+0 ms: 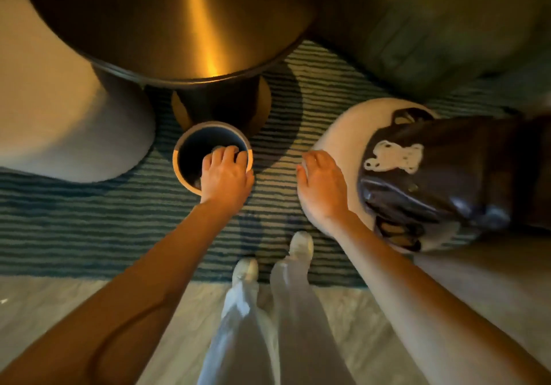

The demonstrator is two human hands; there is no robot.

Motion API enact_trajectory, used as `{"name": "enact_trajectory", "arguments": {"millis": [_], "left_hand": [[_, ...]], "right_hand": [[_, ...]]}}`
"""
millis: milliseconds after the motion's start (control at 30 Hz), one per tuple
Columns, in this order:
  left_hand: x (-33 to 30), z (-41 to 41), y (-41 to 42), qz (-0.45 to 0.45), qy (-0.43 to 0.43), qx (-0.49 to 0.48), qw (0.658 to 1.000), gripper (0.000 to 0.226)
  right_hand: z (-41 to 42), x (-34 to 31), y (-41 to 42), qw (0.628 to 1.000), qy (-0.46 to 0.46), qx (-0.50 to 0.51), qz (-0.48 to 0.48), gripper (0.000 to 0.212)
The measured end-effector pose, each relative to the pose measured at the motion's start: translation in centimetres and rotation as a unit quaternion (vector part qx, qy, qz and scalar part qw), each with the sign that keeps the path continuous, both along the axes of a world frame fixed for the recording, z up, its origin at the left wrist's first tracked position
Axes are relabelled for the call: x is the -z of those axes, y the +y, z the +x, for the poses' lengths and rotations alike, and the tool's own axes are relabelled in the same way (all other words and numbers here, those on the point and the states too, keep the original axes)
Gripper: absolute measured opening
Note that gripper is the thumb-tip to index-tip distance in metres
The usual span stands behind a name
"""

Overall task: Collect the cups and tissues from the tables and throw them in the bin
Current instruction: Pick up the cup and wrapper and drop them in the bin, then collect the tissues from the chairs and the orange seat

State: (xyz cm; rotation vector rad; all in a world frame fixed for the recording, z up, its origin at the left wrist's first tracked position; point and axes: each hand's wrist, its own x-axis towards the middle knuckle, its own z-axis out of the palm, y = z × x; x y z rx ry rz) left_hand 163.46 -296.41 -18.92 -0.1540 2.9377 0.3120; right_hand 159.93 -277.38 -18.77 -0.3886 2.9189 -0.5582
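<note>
Dim, warm amber light — soft focus throughout.
Glare streaks the round table point(167, 26); the edges bend and blur — wide-angle.

one bin point(182, 158), two hands point(226, 175), one bag point(432, 181)

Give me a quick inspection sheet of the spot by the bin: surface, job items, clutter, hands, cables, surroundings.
Surface: striped rug under the bin, pale floor nearer the person.
Job's things: bin stands upright on the rug by the round table's base; its inside is too dark to tell the contents. No cup or tissue can be made out clearly.
Clutter: dark bag with a white bear patch lies on a round pale stool.
Hands: left hand is over the bin's mouth, fingers curled; whether it holds anything cannot be told. Right hand is open, fingers relaxed, beside the stool.
Cables: nothing seen.
Surroundings: round table above the bin, a pale seat at left, a green seat at upper right.
</note>
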Motion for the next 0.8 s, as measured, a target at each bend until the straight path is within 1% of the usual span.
{"name": "enact_trajectory", "arguments": {"millis": [67, 167, 233, 333, 433, 533, 667, 800], "left_hand": [[-4.7, 1.5, 2.8, -0.006, 0.001, 0.045, 0.999, 0.045], [-10.6, 4.2, 8.0, 0.019, 0.024, 0.100, 0.995, 0.046], [-13.7, 6.2, 12.0, 0.025, 0.028, 0.153, 0.987, 0.049], [-17.0, 9.0, 18.0, 0.013, 0.053, 0.247, 0.968, 0.052], [-18.7, 11.8, 24.4, -0.002, 0.062, 0.323, 0.944, 0.051], [-19.5, 14.6, 31.5, 0.001, 0.058, 0.360, 0.931, 0.049], [-19.9, 17.9, 40.5, 0.015, 0.087, 0.418, 0.904, 0.045], [-20.4, 19.1, 48.4, 0.004, 0.077, 0.458, 0.885, 0.050]], "right_hand": [[3.4, -4.3, 3.5, 1.000, 0.003, 0.026, 0.011, 0.053], [9.0, -9.3, 9.1, 0.994, 0.008, 0.112, 0.015, 0.053], [12.9, -12.3, 12.9, 0.985, 0.014, 0.172, 0.017, 0.051], [18.8, -15.5, 18.8, 0.964, 0.032, 0.263, 0.007, 0.051], [24.8, -16.9, 25.2, 0.935, 0.059, 0.348, -0.015, 0.052], [29.9, -17.3, 31.6, 0.907, 0.080, 0.411, -0.040, 0.049], [35.4, -17.9, 39.5, 0.887, 0.105, 0.447, -0.046, 0.053], [38.3, -18.6, 45.7, 0.880, 0.098, 0.462, -0.056, 0.059]]}}
